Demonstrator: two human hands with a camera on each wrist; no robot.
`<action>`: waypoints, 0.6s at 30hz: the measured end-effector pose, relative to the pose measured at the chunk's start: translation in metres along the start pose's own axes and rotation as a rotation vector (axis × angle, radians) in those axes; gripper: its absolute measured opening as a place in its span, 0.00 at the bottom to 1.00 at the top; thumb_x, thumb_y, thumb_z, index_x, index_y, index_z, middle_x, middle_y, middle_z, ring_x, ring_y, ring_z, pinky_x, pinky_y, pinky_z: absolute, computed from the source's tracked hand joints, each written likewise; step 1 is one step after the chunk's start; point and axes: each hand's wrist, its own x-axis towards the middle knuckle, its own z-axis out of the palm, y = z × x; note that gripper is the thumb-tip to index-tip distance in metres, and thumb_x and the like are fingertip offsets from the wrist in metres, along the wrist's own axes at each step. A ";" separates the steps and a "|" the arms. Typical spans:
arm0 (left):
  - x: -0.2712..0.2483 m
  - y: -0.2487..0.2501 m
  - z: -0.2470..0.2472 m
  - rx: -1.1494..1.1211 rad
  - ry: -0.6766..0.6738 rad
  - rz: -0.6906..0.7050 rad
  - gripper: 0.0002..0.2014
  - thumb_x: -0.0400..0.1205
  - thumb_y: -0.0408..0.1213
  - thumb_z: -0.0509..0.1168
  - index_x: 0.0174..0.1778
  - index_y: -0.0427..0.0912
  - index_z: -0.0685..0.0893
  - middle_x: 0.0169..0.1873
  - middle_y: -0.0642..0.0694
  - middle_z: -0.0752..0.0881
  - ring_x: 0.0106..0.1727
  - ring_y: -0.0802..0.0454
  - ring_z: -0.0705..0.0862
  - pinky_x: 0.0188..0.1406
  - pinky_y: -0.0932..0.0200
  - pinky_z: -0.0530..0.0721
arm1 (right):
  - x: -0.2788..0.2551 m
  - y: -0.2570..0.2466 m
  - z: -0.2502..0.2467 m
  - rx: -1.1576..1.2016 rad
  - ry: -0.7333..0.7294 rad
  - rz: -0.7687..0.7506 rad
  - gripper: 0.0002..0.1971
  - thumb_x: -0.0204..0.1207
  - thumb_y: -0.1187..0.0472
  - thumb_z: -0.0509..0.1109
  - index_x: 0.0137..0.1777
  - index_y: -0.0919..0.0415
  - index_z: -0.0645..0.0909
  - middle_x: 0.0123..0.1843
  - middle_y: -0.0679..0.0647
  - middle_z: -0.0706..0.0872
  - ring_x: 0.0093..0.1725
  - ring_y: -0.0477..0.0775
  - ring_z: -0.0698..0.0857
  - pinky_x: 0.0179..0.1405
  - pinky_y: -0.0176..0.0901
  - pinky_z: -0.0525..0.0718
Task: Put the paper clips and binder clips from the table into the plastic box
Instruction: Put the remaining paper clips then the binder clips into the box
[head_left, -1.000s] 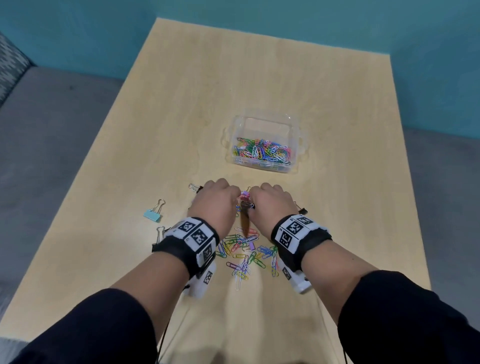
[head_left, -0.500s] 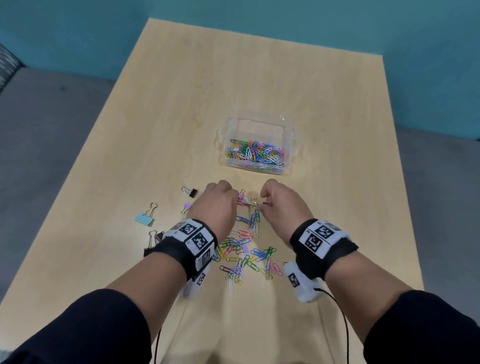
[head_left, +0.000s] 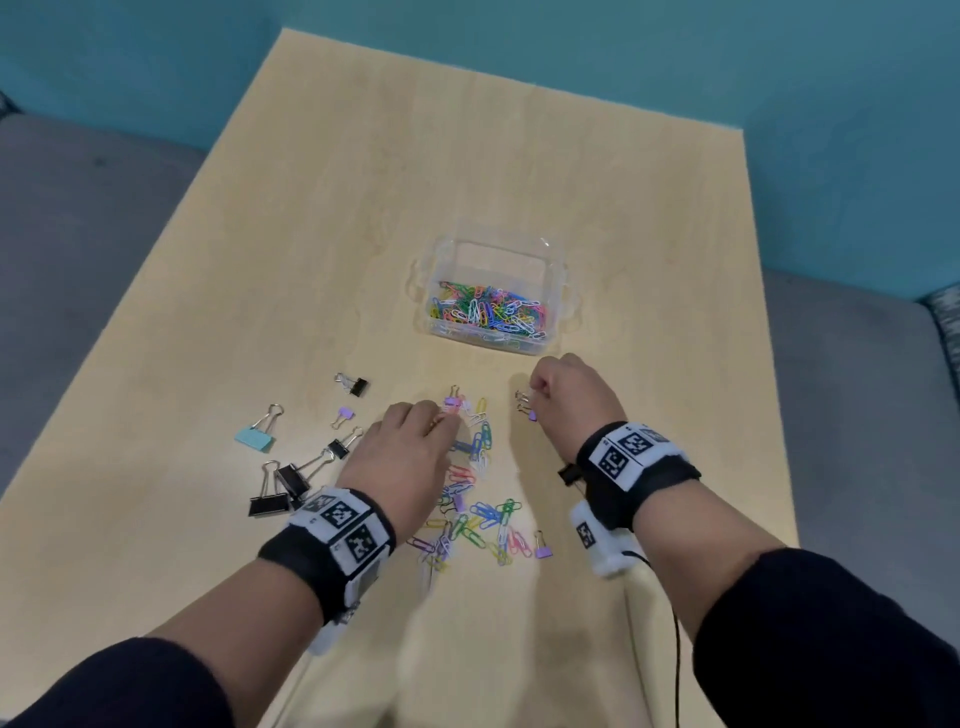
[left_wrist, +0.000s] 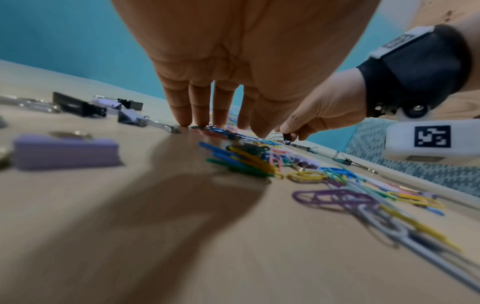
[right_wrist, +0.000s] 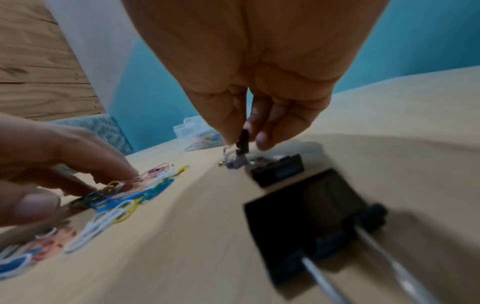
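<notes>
The hands have been drawn apart since half a second ago, when both were closed together over the same small clips at the far end of the pile. The right hand has been moved to the right and towards the plastic box. Its grip is clamped, thumb against fingertips, on a small binder clip; a purple binder clip hangs just below it, apparently linked to it and close above the worktop. The left hand has been left over the loose paper clips. Its fingers are held nearly straight, with the tips pressed down on the clips; nothing is clamped in that grip.

From this it is judged that a pick has been made and that carriage to the box is the step in hand. The box already holds many paper clips. A pile of paper clips and several binder clips remain on the worktop, so much of the task is outstanding.

The box stands just beyond the right hand with its top open, and the path between is unobstructed. The clips to the left lie well inside the worktop's left edge. A black binder clip lies under the right wrist.
</notes>
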 end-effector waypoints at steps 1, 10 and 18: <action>-0.001 0.000 0.000 0.003 -0.013 -0.005 0.23 0.75 0.39 0.63 0.68 0.43 0.73 0.60 0.41 0.77 0.56 0.38 0.74 0.52 0.42 0.81 | -0.002 -0.002 0.001 -0.069 0.039 -0.057 0.05 0.74 0.67 0.64 0.46 0.59 0.81 0.48 0.58 0.78 0.48 0.63 0.77 0.43 0.49 0.76; 0.000 0.002 -0.004 0.041 0.008 -0.028 0.27 0.73 0.38 0.66 0.70 0.45 0.70 0.56 0.42 0.77 0.52 0.40 0.74 0.47 0.46 0.80 | -0.049 -0.045 0.036 -0.348 -0.081 -0.403 0.27 0.65 0.67 0.66 0.67 0.65 0.73 0.61 0.59 0.77 0.57 0.63 0.75 0.55 0.56 0.78; -0.004 -0.003 -0.004 0.007 0.016 0.001 0.16 0.72 0.37 0.66 0.57 0.46 0.82 0.56 0.42 0.79 0.51 0.39 0.76 0.43 0.47 0.82 | -0.077 -0.050 0.047 -0.271 -0.086 -0.391 0.21 0.68 0.66 0.60 0.62 0.63 0.76 0.57 0.58 0.79 0.55 0.63 0.76 0.50 0.54 0.79</action>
